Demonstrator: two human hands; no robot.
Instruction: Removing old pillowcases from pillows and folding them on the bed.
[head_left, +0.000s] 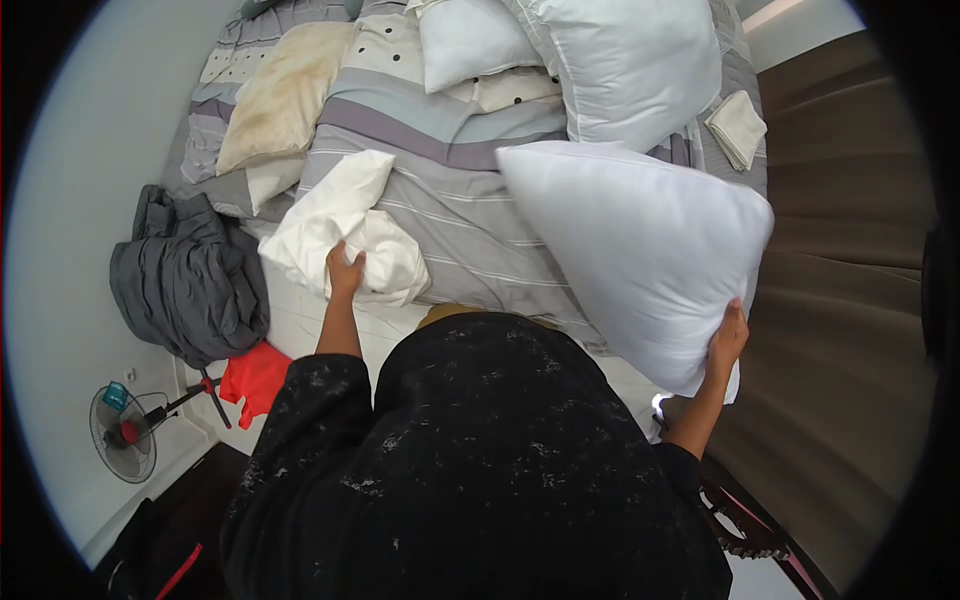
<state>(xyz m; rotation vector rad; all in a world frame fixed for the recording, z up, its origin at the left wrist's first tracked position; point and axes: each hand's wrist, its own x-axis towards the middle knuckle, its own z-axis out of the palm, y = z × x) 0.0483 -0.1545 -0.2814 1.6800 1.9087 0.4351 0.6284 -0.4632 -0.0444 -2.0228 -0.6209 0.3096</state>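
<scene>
My right hand (728, 338) grips the side of a plump white pillow (640, 240), which is lifted at a tilt at the bed's near right edge. My left hand (345, 272) holds a crumpled cream pillowcase (335, 225) at the near edge of the bed, its fingers partly sunk in the folds. The two are apart, with grey striped bedding (470, 215) between them.
White pillows (640, 70) and a stained yellowish pillow (285, 100) lie farther back. A folded cream cloth (737, 130) sits at the bed's right edge, near a brown curtain (840, 200). At left are a bundled dark grey comforter (190, 280), red cloth (257, 380) and a fan (125, 430).
</scene>
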